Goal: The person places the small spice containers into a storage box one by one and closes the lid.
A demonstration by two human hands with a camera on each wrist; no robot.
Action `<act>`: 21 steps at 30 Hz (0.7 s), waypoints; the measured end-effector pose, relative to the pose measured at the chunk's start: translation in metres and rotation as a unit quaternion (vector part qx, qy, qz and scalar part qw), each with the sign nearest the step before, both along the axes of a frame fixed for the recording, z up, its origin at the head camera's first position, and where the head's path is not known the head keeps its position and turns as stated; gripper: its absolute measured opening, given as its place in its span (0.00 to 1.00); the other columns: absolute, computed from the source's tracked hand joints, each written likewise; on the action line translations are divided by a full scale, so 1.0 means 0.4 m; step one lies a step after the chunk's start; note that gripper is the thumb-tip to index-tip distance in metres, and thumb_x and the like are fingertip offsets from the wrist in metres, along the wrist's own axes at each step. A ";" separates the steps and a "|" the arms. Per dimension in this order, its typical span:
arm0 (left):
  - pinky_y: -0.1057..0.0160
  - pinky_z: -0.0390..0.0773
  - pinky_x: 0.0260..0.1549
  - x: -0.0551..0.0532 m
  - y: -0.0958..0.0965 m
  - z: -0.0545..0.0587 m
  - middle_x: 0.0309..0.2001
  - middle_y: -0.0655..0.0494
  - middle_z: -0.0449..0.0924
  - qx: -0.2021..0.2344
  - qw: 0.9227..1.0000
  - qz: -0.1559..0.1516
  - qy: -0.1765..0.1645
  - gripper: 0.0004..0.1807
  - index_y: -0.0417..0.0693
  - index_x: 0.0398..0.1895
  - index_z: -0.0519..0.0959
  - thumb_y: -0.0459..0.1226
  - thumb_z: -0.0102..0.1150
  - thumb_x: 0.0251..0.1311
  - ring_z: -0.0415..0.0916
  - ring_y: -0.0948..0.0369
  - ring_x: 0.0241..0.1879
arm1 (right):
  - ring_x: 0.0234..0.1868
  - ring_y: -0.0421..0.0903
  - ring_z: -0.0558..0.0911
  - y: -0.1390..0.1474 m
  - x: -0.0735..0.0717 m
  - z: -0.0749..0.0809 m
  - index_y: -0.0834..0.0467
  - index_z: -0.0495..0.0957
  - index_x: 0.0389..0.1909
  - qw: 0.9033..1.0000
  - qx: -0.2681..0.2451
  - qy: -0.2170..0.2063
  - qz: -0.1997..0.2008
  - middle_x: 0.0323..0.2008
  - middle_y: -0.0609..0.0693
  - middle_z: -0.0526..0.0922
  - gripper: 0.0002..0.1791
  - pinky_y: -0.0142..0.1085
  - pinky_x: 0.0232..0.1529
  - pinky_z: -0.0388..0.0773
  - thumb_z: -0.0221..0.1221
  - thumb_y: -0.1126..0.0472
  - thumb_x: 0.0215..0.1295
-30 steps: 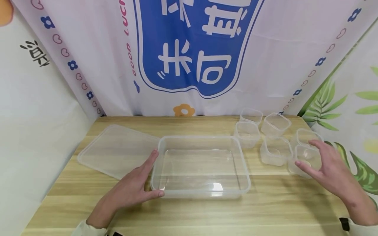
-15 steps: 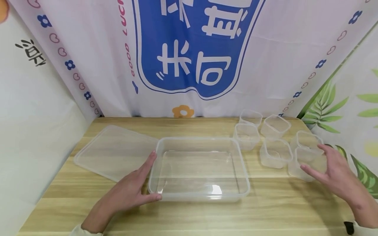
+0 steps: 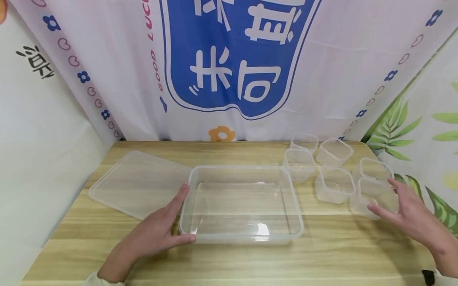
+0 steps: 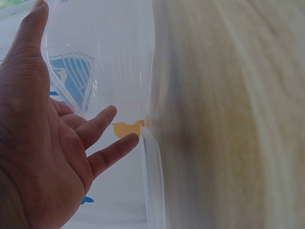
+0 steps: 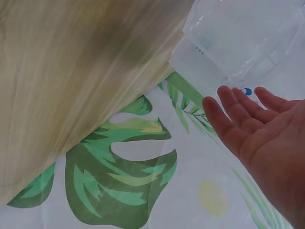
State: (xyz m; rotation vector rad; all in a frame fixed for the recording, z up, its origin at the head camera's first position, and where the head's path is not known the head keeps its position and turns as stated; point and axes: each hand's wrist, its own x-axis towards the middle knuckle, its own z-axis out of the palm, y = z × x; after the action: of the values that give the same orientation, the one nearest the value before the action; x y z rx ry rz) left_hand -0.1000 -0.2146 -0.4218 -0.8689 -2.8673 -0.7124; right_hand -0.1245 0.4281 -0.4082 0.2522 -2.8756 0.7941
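Note:
A large clear rectangular plastic box (image 3: 243, 239) stands upright and lidless on the wooden table. My left hand (image 3: 157, 230) rests at its left end, the thumb at the front left corner and a fingertip by the left rim. The left wrist view shows those fingers spread, with the box wall (image 4: 109, 43) beside them. My right hand (image 3: 411, 212) hovers at the right side of a small clear square container (image 3: 370, 198), fingers loosely bent and parted. In the right wrist view the fingertips lie close to that container (image 5: 200, 62); contact is hard to tell.
A flat translucent lid (image 3: 143, 184) lies left of the large box, one corner close to it. Several more small clear containers (image 3: 334, 186) stand upright at the back right of the table (image 3: 229, 262). A printed cloth (image 3: 229, 87) hangs behind the table.
My right hand has shifted slightly right and toward the front, its thumb now farther right across the front small container. My left hand keeps its place at the large box.

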 end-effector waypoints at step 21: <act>0.44 0.70 0.64 -0.001 0.002 0.003 0.83 0.47 0.38 0.003 1.000 -0.005 -0.020 0.65 0.49 0.85 0.34 0.63 0.67 0.61 0.63 0.43 0.71 | 0.57 0.80 0.60 0.005 0.005 0.002 0.82 0.48 0.72 0.999 0.041 -0.003 -0.012 0.62 0.87 0.56 0.55 0.74 0.52 0.59 0.72 0.54 0.63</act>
State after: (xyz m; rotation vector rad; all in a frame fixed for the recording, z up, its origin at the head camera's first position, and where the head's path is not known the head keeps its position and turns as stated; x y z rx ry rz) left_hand -0.1004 -0.2137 -0.4205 -0.8793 -2.8947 -0.7479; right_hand -0.1227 0.4299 -0.4074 0.2261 -2.9144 0.6734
